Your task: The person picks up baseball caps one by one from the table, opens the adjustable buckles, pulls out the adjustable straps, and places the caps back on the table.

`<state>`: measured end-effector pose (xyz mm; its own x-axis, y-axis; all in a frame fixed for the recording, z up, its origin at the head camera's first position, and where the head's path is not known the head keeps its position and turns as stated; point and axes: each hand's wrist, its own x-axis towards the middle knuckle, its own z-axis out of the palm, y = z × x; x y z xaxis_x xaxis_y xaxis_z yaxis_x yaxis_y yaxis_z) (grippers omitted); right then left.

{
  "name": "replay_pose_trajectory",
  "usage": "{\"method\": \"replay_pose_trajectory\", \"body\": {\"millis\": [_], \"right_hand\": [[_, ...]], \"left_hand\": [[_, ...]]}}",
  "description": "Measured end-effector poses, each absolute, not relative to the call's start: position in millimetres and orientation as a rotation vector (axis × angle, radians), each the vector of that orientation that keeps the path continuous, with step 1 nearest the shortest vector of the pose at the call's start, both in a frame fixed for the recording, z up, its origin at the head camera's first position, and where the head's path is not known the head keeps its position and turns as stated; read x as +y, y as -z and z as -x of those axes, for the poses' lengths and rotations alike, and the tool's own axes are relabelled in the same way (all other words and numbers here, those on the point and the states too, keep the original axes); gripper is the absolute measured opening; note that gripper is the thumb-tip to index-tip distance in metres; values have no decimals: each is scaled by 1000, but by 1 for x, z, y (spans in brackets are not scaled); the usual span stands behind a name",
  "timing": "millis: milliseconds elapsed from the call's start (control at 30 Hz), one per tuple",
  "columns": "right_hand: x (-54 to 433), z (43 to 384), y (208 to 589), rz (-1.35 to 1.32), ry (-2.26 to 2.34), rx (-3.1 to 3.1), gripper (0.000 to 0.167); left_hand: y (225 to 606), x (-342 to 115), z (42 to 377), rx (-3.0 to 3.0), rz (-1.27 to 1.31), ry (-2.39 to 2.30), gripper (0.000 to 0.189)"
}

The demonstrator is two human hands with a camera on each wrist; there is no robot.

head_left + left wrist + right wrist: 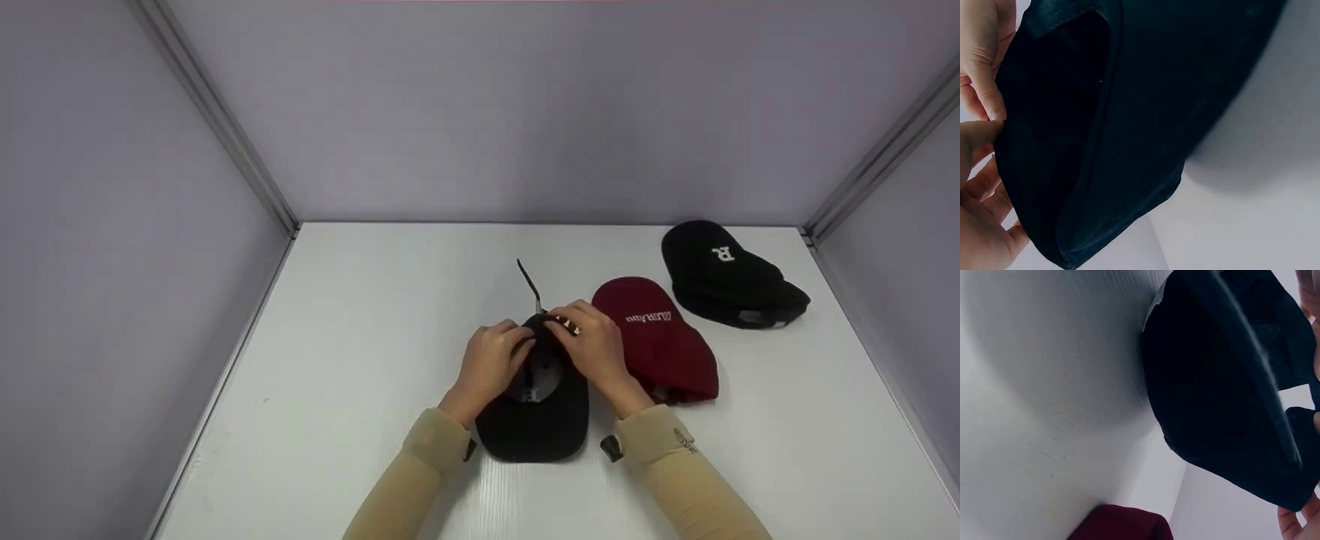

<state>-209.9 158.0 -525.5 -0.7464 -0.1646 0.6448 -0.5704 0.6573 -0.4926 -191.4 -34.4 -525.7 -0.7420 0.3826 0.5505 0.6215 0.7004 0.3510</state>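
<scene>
A black baseball cap [534, 431] is held at the middle of the table, its brim towards me and its grey-lined inside partly showing. My left hand [489, 361] pinches the left part of the cap's back edge. My right hand [596, 343] pinches the same edge from the right, thumb inside and fingers over the outside. Beyond the hands, a thin dark strap [529, 283] with a small metal buckle [538, 306] sticks out. In the right wrist view a gap shows in the cap [1207, 382] near the fingertips. Fingers partly hide the edge.
A dark red cap [652, 330] with white lettering lies just right of my right hand. Farther back right rests another black cap [720, 281] with a white R. Pale panels [480, 112] wall the white table [337, 337] at the back and sides.
</scene>
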Motion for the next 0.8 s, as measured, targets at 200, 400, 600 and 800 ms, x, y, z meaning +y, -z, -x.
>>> {"method": "replay_pose_trajectory", "body": {"millis": [200,400,600,800], "right_hand": [[158,210,525,-511,-963,-2302,9],[158,211,524,-440,-972,-2295,8],[157,210,524,-393,-979,-2263,6],[155,210,523,-342,-957,-2231,5]], "left_hand": [[523,-37,191,-2440,747,754,9],[520,-42,192,-2409,683,789,7],[517,-44,191,-2400,657,793,7],[515,-46,192,-2400,641,775,7]]}}
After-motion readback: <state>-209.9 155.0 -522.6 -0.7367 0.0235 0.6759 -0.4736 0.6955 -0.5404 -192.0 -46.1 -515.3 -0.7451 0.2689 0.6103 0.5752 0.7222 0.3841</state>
